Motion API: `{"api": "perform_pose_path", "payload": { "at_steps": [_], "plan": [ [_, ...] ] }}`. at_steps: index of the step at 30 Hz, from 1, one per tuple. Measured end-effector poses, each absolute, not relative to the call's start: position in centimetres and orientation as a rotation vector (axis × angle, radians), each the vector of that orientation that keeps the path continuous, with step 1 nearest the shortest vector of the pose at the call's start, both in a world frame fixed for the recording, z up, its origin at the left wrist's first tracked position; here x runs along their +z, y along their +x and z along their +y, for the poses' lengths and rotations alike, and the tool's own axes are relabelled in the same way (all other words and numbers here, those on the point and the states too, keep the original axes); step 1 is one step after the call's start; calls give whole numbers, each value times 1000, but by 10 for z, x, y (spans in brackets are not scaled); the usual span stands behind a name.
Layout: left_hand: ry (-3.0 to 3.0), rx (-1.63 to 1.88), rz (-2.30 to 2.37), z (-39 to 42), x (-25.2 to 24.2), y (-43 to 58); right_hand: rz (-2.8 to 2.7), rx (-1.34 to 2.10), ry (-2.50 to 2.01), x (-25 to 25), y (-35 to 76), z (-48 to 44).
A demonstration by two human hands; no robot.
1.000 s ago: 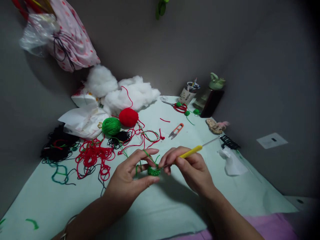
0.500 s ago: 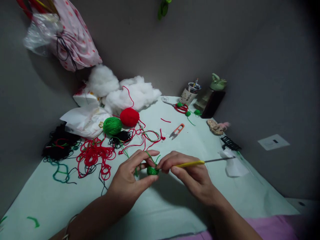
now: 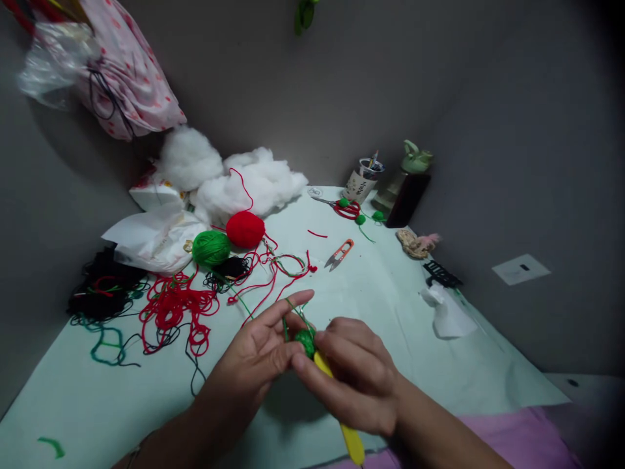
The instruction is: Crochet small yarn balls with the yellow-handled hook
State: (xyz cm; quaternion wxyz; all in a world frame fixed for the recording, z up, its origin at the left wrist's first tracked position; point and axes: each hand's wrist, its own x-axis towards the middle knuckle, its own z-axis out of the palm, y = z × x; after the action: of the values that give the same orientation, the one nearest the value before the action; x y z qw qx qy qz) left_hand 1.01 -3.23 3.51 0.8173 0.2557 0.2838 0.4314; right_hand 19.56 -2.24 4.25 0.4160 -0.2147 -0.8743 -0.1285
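Note:
A small green crochet piece (image 3: 306,341) is pinched between the thumb and fingers of my left hand (image 3: 258,348). Green yarn runs over that hand's raised index finger and down to the piece. My right hand (image 3: 359,374) is closed around a crochet hook (image 3: 351,444) with a yellow handle, which slants down toward me. Its working tip is at the piece, mostly hidden by my fingers. Both hands meet at the piece above the table. Behind them lies a green yarn ball (image 3: 211,249), with a strand leading toward my left hand.
A red yarn ball (image 3: 245,229), tangled red yarn (image 3: 176,306) and black yarn (image 3: 105,286) lie at left, before white stuffing (image 3: 254,185). Orange thread snips (image 3: 340,254), red-handled scissors (image 3: 347,208), a pen cup (image 3: 361,182) and crumpled tissue (image 3: 450,312) stand or lie beyond and right.
The crochet hook has swung from pointing right to slanting down toward me as my right hand turned. The green piece has tilted, and the view has shifted slightly.

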Motion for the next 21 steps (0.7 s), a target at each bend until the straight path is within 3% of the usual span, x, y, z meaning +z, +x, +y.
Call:
{"api": "perform_pose_path", "payload": {
  "at_steps": [9, 18, 21],
  "plan": [
    [507, 923, 579, -17, 31, -1, -1818, 755, -608, 41, 198, -12],
    [769, 1006, 702, -15, 26, -6, -1328, 1367, -669, 42, 201, -1],
    [786, 1071, 772, -18, 26, 0, -1449, 1215, -708, 39, 194, -3]
  ]
}}
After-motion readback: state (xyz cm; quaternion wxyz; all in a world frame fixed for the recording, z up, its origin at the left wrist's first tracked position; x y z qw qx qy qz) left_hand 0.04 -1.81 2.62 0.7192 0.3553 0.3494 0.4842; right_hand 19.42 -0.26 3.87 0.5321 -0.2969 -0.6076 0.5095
